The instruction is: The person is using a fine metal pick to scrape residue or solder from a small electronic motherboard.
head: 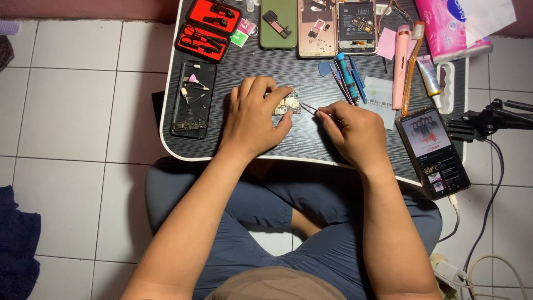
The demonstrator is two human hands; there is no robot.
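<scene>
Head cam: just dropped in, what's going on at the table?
A person sits cross-legged at a low black table. The left hand pins a small circuit board to the top, while the right hand holds tweezers with the tips at the board's right edge. Opened phones, a red tool case and a lit phone lie around.

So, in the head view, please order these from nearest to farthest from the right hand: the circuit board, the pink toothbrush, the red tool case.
From the right hand:
1. Circuit board, just to its left, under the left hand's fingers.
2. Pink toothbrush, up and to the right.
3. Red tool case, far corner, upper left.
</scene>
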